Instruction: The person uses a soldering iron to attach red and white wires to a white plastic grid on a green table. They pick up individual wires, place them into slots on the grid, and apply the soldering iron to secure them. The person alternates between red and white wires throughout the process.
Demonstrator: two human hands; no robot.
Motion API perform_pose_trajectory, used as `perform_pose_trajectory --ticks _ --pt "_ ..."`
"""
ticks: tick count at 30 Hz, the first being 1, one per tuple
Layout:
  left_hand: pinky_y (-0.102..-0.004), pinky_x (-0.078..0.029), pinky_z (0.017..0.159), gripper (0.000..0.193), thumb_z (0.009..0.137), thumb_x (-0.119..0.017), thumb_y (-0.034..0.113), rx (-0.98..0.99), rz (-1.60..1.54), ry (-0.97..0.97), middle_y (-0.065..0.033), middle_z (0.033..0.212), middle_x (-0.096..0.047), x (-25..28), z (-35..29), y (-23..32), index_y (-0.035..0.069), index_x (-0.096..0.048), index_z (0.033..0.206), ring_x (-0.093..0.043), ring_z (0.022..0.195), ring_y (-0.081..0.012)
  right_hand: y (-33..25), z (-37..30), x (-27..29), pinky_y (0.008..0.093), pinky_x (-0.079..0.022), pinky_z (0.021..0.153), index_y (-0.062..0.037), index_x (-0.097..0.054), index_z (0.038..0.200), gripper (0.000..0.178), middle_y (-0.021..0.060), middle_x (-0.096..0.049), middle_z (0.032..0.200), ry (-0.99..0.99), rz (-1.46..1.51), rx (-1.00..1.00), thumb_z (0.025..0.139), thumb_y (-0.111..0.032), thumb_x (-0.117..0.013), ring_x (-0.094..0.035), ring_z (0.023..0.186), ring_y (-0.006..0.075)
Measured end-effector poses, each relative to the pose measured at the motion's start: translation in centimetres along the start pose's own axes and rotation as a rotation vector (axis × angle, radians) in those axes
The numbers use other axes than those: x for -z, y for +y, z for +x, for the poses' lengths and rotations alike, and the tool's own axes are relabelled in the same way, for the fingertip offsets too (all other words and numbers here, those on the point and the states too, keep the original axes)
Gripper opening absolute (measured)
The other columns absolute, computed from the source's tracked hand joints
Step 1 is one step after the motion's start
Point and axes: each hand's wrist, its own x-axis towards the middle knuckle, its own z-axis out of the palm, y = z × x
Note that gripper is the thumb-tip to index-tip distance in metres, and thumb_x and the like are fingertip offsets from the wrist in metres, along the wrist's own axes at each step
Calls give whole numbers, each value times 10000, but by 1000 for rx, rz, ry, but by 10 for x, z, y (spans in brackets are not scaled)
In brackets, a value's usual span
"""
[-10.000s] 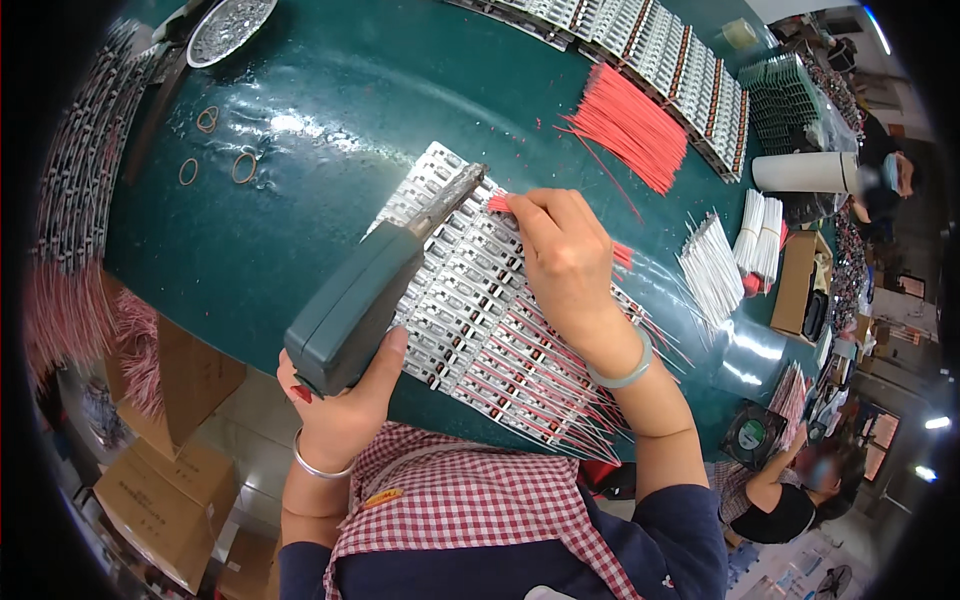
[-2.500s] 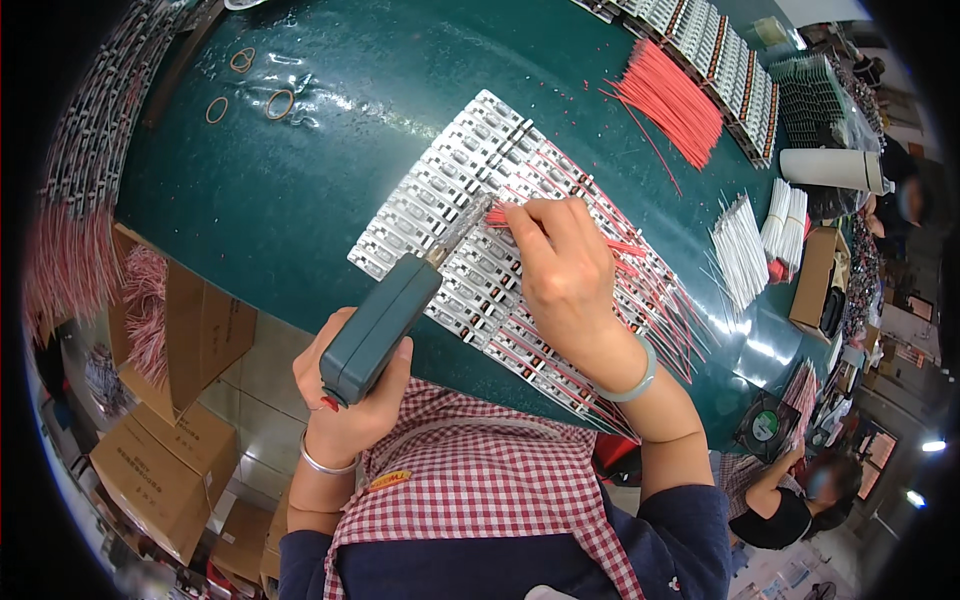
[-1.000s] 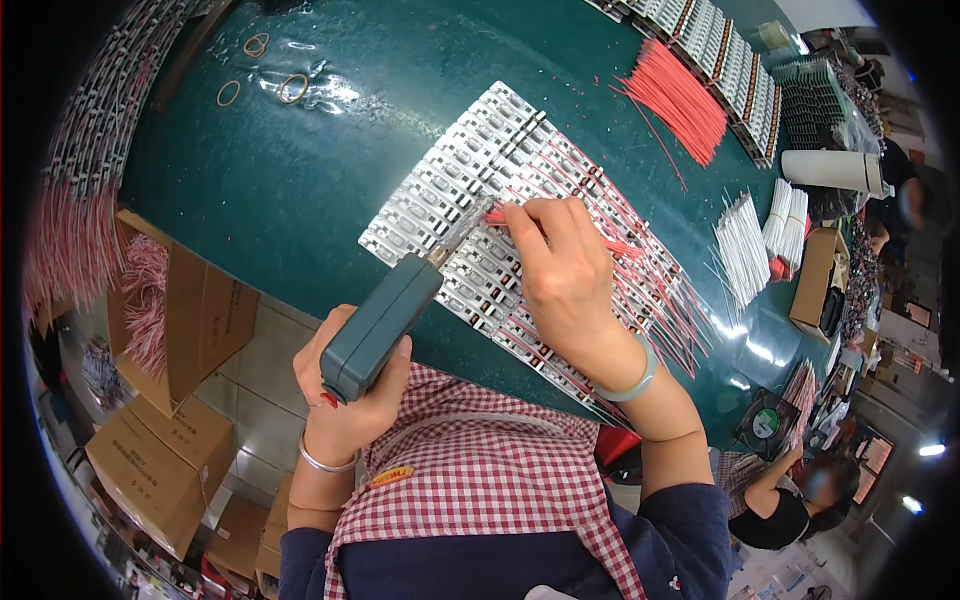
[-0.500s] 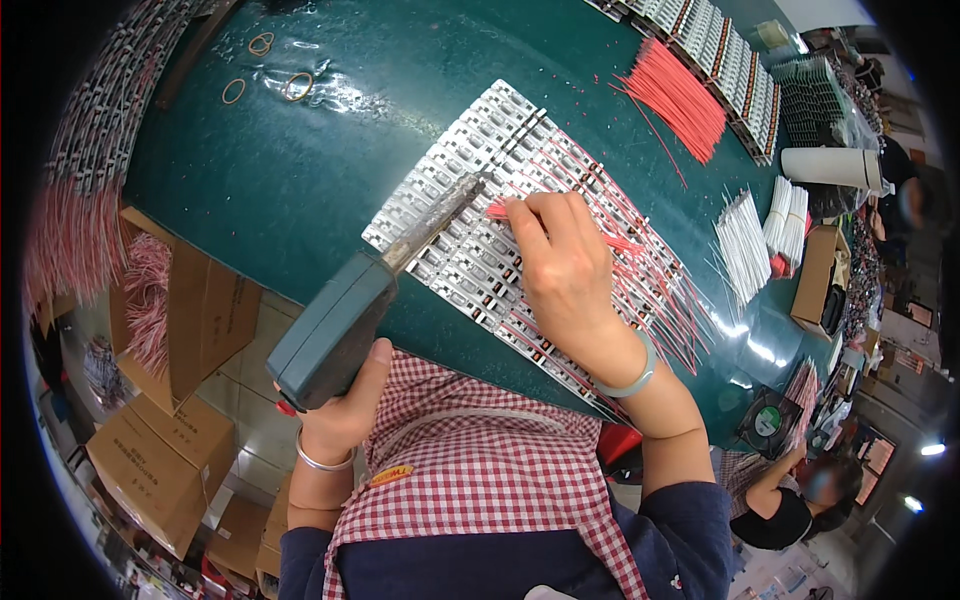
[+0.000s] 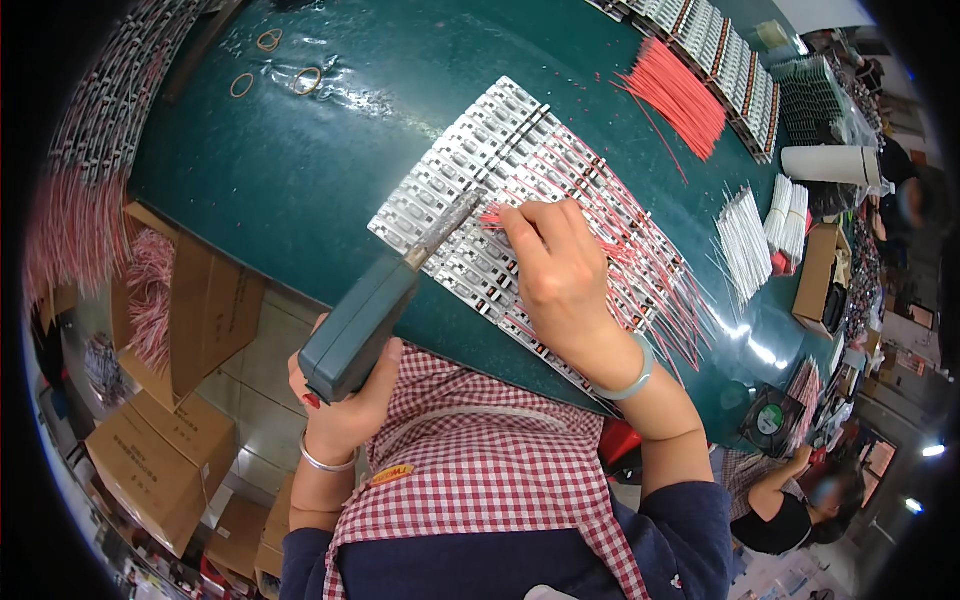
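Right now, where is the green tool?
In the head view, left of centre: the green tool is in the left hand, its tip near red wires in the right hand.

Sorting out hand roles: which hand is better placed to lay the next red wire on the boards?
Likely the right: the right hand pinches red wires over the boards, close to the tool's tip. The left hand is occupied, gripping the tool by its green body.

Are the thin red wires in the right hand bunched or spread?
Bunched where held: the right hand pinches the thin red wires together, their ends jutting toward the metal rod of the dark-green tool.
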Motion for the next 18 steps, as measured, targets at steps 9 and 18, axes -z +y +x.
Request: perform_pose_trajectory --ticks 9,18 --pt "-259 -505 636 178 781 -747 -28 -51 -19 -49 -108 899 -683 -4 7 5 -48 -694 949 -649 719 -158 1 1 -1 358 -495 645 81 -650 1011 293 143 -581 911 -23 -23 34 729 6 -639 -560 805 273" --pt "-270 -513 631 195 775 -751 -20 -108 58 -58 -114 890 -684 -1 7 2 -48 -694 959 -654 707 -179 0 2 0 359 -497 648 82 -652 999 264 142 -575 899 -38 -32 29 748 3 -650 -561 805 271"
